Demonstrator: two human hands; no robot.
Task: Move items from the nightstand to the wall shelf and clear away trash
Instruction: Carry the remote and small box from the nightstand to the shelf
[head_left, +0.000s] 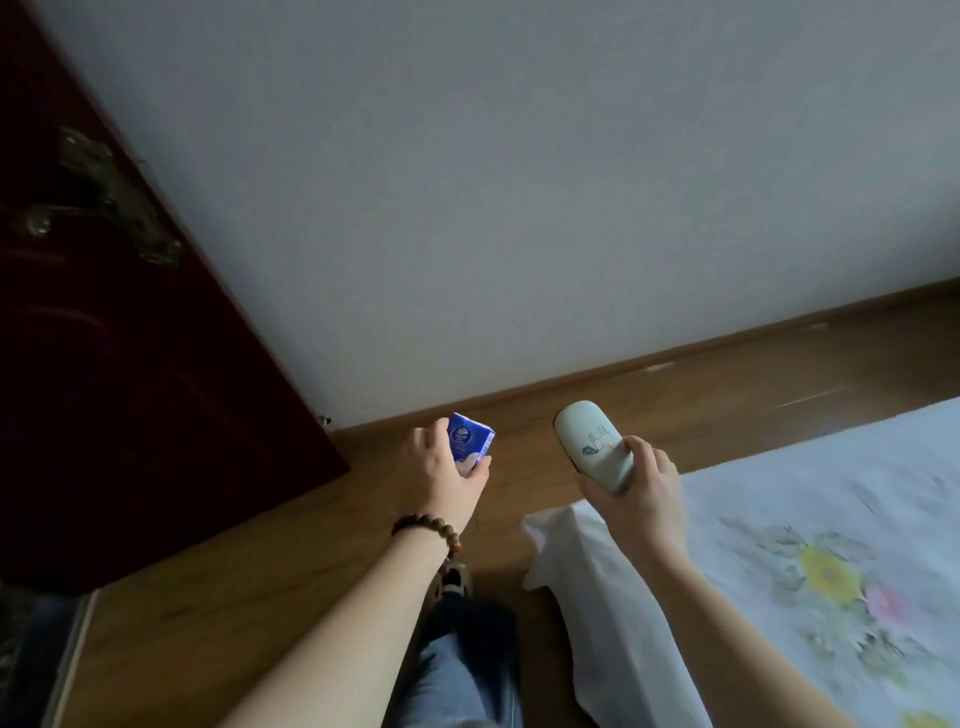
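My left hand (447, 470) grips a small blue tissue pack (470, 441) and holds it out over the wooden floor near the wall. A brown bead bracelet (428, 530) circles the left wrist. A pale oval case (595, 447) with a dark drawing on its lid sits in the grip of my right hand (636, 486), tilted up to the left. Both arms reach forward at about the same height, roughly a hand's width apart. Neither the nightstand nor the wall shelf shows.
A dark red door (130, 364) with a metal handle (104, 192) stands at the left. A white wall (519, 182) meets the wooden floor (260, 571) ahead. A bed with a flowered white sheet (805, 545) fills the lower right, its corner just below the right hand.
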